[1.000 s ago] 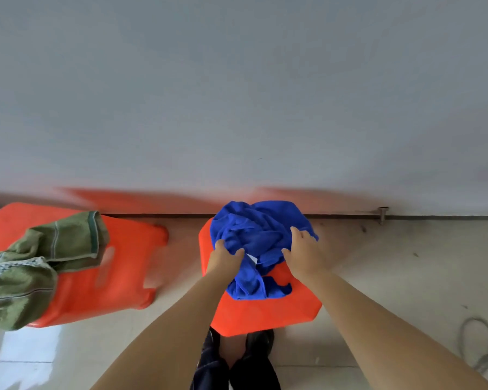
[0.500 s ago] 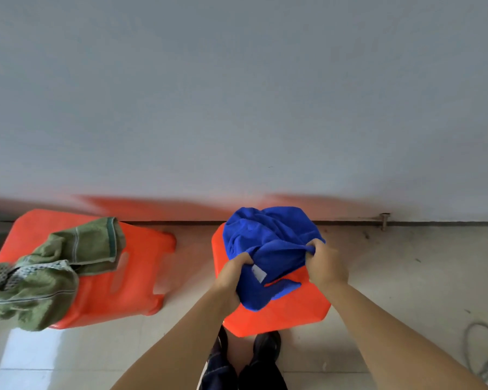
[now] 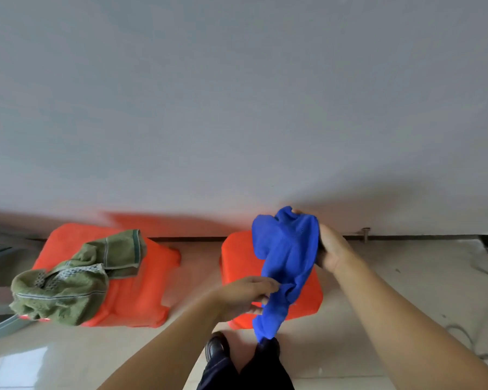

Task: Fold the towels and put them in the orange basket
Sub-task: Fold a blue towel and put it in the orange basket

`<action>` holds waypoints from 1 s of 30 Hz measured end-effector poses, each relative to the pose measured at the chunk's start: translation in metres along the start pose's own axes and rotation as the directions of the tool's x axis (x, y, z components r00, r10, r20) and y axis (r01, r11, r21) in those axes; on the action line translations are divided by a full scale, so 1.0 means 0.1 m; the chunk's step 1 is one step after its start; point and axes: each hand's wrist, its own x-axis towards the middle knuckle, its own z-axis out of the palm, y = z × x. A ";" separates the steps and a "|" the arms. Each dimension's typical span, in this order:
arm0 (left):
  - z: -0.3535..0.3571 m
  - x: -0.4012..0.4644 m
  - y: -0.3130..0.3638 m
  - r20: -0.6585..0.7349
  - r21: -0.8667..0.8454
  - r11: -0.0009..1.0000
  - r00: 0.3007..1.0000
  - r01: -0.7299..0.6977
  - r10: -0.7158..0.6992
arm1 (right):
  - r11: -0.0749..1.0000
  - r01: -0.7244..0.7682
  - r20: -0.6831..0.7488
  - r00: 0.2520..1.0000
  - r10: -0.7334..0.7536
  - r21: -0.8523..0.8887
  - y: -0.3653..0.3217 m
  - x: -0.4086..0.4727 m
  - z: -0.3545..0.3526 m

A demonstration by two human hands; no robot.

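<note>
A blue towel (image 3: 286,257) hangs bunched in the air above an orange plastic stool (image 3: 307,299) in front of me. My right hand (image 3: 331,249) grips its upper end. My left hand (image 3: 244,295) touches the towel lower down with fingers spread along its edge; whether it pinches the cloth is unclear. A crumpled green towel (image 3: 68,282) lies over a second orange piece (image 3: 135,294) at the left. No basket opening can be made out.
A grey wall (image 3: 237,108) rises just behind both orange pieces. The floor is pale glossy tile (image 3: 406,277). My dark shoes (image 3: 217,347) stand close to the front of the stool. A loose cable (image 3: 479,342) lies at the right.
The blue towel has been lifted off the orange stool. My right hand rose and moved right with its top end, and my left hand slid down the hanging cloth.
</note>
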 end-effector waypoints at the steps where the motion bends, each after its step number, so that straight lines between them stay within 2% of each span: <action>1: -0.09 -0.02 0.01 -0.012 -0.020 1.000 1.000 0.006 -0.006 | 0.999 0.027 0.011 1.000 -0.027 0.018 -0.05 -0.05 0.04; 7: -0.49 -0.11 0.13 -0.240 -0.314 0.946 0.971 -0.086 0.009 | 0.986 0.131 0.100 0.985 -0.142 0.104 -0.31 -0.39 0.26; 9: -0.48 -0.10 0.20 -0.311 -0.344 0.930 0.950 -0.131 0.019 | 0.979 0.191 0.125 0.972 -0.200 0.076 -0.45 -0.59 0.37; 12: -0.36 -0.03 0.27 -0.424 -0.350 0.924 0.906 -0.152 -0.012 | 0.950 0.277 0.175 0.938 -0.299 0.141 -0.69 -0.92 0.53; 15: -0.21 0.02 0.34 -0.398 -0.418 0.890 0.917 -0.181 -0.001 | 0.927 0.350 0.157 0.916 -0.369 0.137 -0.92 -1.18 0.61; 18: -0.09 0.01 0.43 -0.235 -0.455 0.849 0.956 -0.269 0.177 | 0.917 0.399 0.158 0.903 -0.399 0.032 -1.06 -1.33 0.56; 22: -0.09 -0.05 0.67 -0.366 -0.502 0.776 0.907 -0.382 0.209 | 0.887 0.449 0.068 0.894 -0.444 -0.109 -1.15 -1.37 0.30; 24: -0.12 -0.12 0.85 -0.449 -0.448 0.787 0.868 -0.423 0.211 | 0.888 0.425 0.004 0.902 -0.431 -0.175 -1.17 -1.35 0.14; 26: -0.14 -0.25 1.05 -0.511 -0.305 0.846 0.825 -0.436 0.241 | 0.901 0.371 -0.084 0.914 -0.397 -0.227 -1.15 -1.32 -0.05; 28: -0.11 -0.43 1.28 -0.415 -0.140 0.899 0.849 -0.416 0.328 | 0.921 0.340 -0.199 0.905 -0.375 -0.190 -1.10 -1.29 -0.25; 30: -0.04 -0.60 1.47 -0.215 -0.010 0.920 0.899 -0.392 0.381 | 0.938 0.346 -0.312 0.889 -0.335 -0.024 -1.02 -1.29 -0.42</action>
